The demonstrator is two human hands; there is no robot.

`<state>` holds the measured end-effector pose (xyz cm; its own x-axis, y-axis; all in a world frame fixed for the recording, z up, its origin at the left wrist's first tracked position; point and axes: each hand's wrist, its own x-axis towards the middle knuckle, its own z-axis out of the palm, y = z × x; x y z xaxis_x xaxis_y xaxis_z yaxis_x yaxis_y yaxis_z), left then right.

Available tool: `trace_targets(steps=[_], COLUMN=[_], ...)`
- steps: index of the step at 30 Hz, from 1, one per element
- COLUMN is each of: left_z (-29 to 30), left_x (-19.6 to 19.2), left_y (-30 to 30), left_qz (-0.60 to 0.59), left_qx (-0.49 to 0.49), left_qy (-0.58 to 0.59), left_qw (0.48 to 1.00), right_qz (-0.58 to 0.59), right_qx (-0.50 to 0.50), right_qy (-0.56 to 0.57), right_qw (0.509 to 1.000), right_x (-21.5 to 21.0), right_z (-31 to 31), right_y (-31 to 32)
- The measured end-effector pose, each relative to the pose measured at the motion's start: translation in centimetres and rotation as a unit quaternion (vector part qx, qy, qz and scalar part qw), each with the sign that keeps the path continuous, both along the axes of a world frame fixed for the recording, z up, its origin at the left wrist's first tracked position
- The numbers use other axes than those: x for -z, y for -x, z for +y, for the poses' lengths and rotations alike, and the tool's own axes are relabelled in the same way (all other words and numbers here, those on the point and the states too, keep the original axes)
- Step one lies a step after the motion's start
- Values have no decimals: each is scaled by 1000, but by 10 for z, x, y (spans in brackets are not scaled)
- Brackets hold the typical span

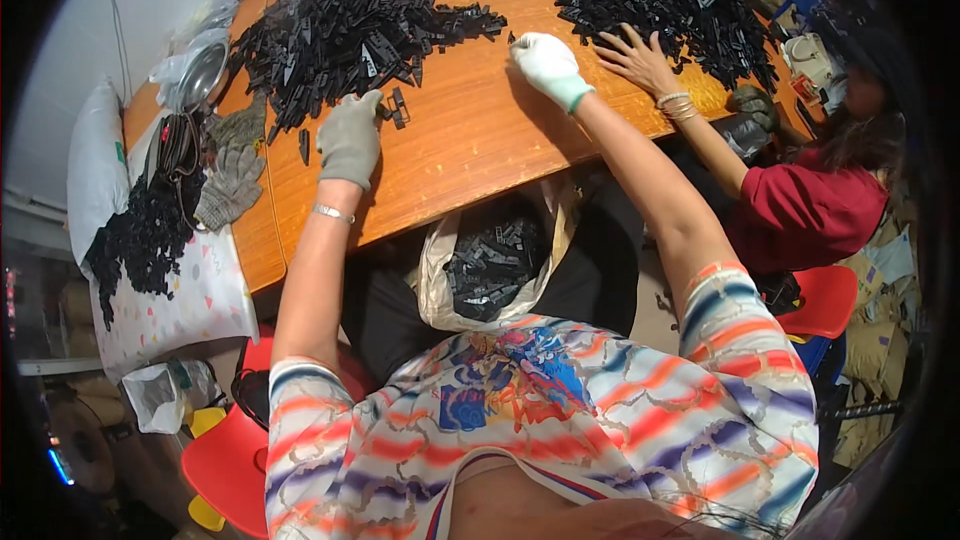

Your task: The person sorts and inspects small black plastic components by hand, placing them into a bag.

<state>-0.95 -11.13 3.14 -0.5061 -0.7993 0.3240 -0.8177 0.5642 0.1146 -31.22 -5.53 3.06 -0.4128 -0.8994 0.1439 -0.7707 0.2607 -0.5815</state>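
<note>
Seeing a big pile of black parts (pixel 335 30) on the table's left (pixel 258 240), likely lots left to do; bending gray-gloved left hand (pixel 349 140) by loose black pieces (pixel 398 109); finding black bits (pixel 495 265) in the lap bag (pixel 434 270), maybe done; curling white-gloved right hand (pixel 548 68) by a tiny black piece (pixel 512 38); can't tell about gripping

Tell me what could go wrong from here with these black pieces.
The open bag at the person's lap could tip if the legs shift, perhaps spilling the black pieces inside. The white-gloved right hand is close to the co-worker's bare hand, so the two might bump. A loose piece beside the grey-gloved left hand could be swept off the table.
</note>
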Motion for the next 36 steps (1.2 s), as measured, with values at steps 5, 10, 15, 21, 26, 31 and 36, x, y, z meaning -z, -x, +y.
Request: trace_targets(steps=[5, 10, 15, 21, 26, 31, 36], left_z=[-16, -10, 17, 51, 66, 81, 92], left_x=[2, 2, 3, 4, 6, -4, 2], left_y=[14, 18, 5, 5, 4, 4, 0], left_qz=[-95, -112, -21, 105, 343, 426, 532], left_qx=[30, 51, 109, 147, 175, 144, 97], left_qy=[35, 82, 77, -24, -221, -352, -448], left_qw=[994, 989, 991, 983, 896, 821, 712], right_qz=[124, 162, 176, -104, -264, -322, -398], right_qx=[94, 80, -33, -143, -177, -169, -157], right_qy=[-100, -98, -68, 46, 69, 75, 57], right_qw=[983, 979, 982, 983, 946, 928, 902], right_x=[-2, 9, 6, -5, -23, -36, -25], right_z=[-47, -58, -30, 33, 65, 91, 101], right_y=[16, 16, -18, -81, -122, -136, -139])
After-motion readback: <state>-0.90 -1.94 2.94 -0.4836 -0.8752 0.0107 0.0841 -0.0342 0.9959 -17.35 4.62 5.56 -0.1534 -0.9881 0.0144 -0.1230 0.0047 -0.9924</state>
